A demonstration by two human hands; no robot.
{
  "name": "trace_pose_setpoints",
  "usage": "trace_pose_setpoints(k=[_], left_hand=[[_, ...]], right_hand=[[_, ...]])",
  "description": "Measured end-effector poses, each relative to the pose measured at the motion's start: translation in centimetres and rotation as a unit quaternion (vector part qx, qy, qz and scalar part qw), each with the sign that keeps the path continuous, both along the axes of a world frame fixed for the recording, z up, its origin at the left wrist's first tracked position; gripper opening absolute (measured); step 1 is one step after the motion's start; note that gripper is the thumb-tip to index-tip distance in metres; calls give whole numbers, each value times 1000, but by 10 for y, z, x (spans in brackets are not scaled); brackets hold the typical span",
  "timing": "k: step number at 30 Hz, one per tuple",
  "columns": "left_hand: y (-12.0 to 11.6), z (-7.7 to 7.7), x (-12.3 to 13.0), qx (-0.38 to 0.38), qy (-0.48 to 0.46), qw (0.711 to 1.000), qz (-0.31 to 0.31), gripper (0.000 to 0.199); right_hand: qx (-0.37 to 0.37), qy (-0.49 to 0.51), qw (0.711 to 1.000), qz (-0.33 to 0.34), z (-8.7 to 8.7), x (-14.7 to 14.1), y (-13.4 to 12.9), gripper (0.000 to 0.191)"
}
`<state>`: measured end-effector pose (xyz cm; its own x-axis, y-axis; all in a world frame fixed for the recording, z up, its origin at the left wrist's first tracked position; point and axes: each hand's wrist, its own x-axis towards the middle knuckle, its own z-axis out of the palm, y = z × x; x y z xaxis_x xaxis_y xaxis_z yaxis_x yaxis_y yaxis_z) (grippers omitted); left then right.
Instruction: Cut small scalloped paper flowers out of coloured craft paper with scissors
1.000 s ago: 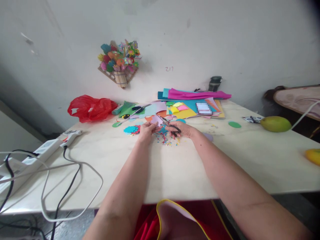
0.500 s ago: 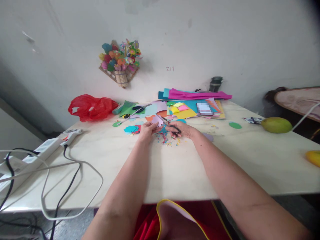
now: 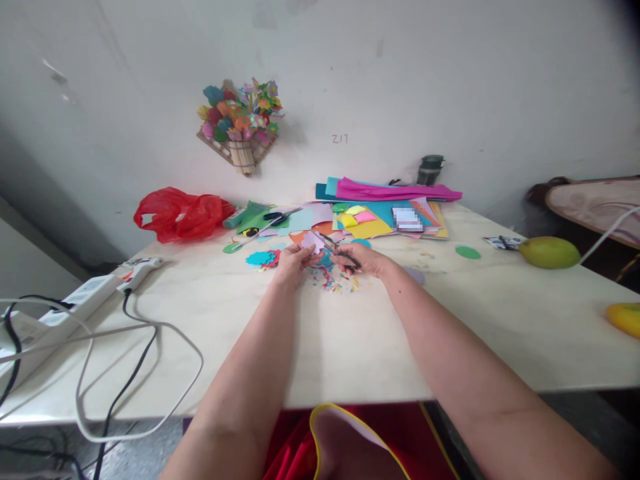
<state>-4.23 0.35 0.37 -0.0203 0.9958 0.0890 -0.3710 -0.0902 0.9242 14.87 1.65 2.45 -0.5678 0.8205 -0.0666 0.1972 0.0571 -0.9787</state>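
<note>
Plainly, left hand (image 3: 294, 261) holds one lilac cutout (image 3: 312, 243), right hand (image 3: 364, 258) one scissors (image 3: 335, 249).

Over the table (image 3: 357, 353), around the paper flower (image 3: 312, 241): scraps (image 3: 334, 283) at five o'clock, sheets (image 3: 379, 225) at two, fruits (image 3: 550, 253) near three, power strip (image 3: 85, 303) at eight, bag (image 3: 183, 217) at ten.

Partly hidden, partly cut off

The left hand (image 3: 294, 261) covers part of the purple paper (image 3: 312, 243); the right hand (image 3: 367, 257) hides part of the scissors (image 3: 353, 261). At right, the view's edge crops a yellow fruit (image 3: 626, 318). The far phone (image 3: 407, 219) is blurred past reading.
</note>
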Motion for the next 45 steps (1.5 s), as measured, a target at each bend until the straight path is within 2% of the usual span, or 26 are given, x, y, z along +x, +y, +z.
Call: trace_pose_setpoints(k=[12,20,28,38,45], left_hand=[[-2,2,0,-4,-19,1000,-23,19],[-2,2,1,-4,-28,999,-31,12],[-3,4,2,-10,-19,999,-29,16],[-4,3,3,-16,-32,999,-40,12],[-4,3,2,-28,-41,998,-49,11]], right_hand=[[-39,9,999,-23,11,-4,-10,14],[-33,7,999,-32,10,-4,-9,12],[-10,21,999,-22,6,-4,-5,18],[-13,22,999,-30,11,-5,-12,17],[2,47,999,-17,5,-5,-6,16]])
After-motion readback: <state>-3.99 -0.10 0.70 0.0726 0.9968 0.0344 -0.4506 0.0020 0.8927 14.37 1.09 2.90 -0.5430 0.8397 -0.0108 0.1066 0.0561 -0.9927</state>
